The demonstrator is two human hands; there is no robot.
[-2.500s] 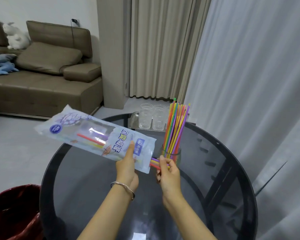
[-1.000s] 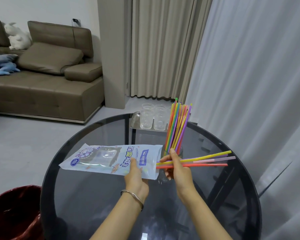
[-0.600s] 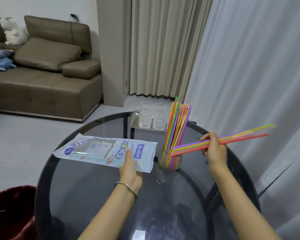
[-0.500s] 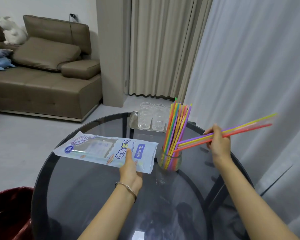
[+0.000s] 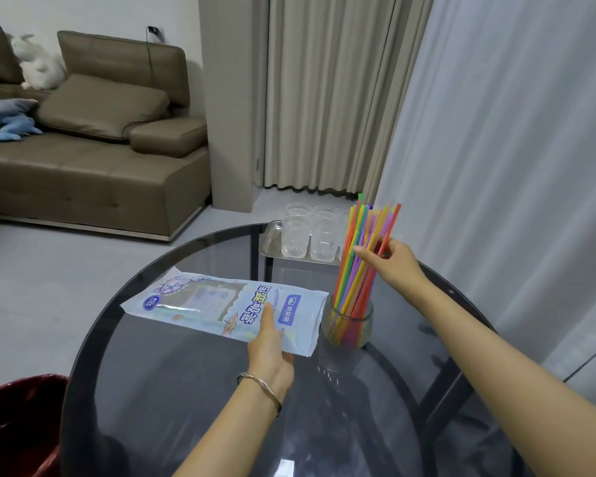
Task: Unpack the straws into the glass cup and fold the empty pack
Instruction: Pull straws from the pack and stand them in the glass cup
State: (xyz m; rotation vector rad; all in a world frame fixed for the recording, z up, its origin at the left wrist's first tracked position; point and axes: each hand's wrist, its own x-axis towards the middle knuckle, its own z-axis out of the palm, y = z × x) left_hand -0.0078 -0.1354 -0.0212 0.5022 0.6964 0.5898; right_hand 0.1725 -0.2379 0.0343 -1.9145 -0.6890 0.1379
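Observation:
A clear glass cup stands on the round dark glass table, holding a bunch of colourful straws upright. My right hand is at the upper part of that bunch, fingers closed around a few straws that stand in the cup with the rest. The flat white and blue straw pack lies just left of the cup, its open end toward it. My left hand grips the pack near that open end, thumb on top. The pack looks flat; its contents are hard to make out.
A metal tray with several clear plastic cups stands at the table's far edge behind the straws. A dark red bin sits at the lower left. A brown sofa is across the floor; white curtains hang close on the right.
My right hand pulled a few straws out of the pack, swung them right and up, then stood them in the cup. The pack came down level near the table.

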